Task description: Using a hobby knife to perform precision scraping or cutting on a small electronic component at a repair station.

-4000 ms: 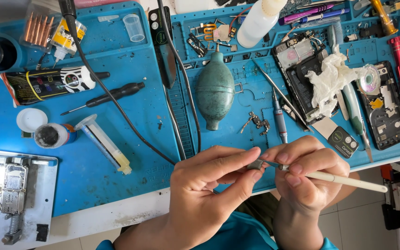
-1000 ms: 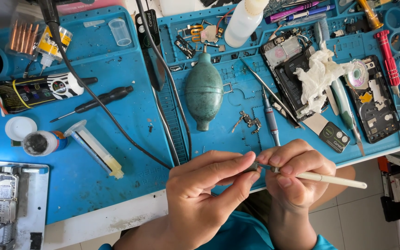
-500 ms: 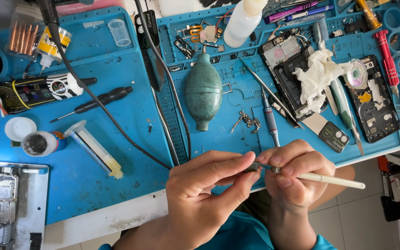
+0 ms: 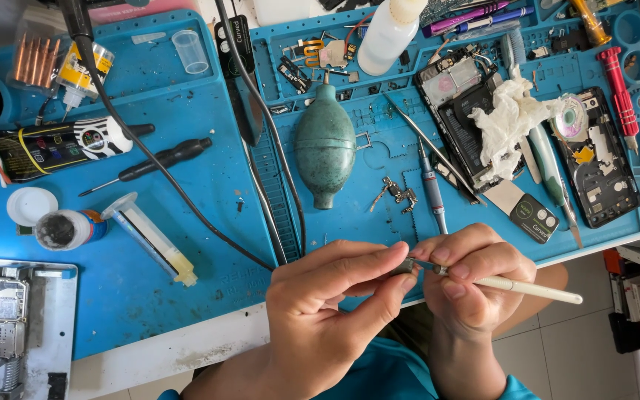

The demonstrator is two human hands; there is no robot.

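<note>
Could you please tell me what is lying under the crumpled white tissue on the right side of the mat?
The white tissue rests on an opened phone and a green-handled tool; the parts it covers are hidden.

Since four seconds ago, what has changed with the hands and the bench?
Almost nothing. The left hand still pinches the small part, and the right hand still holds the cream-handled tool against it. The bench items, such as the green blower, kept their places; only the view shifted slightly.

Both hands [image 4: 320, 311] pinched (fingers [image 4: 379, 259] meeting), close together.
</note>
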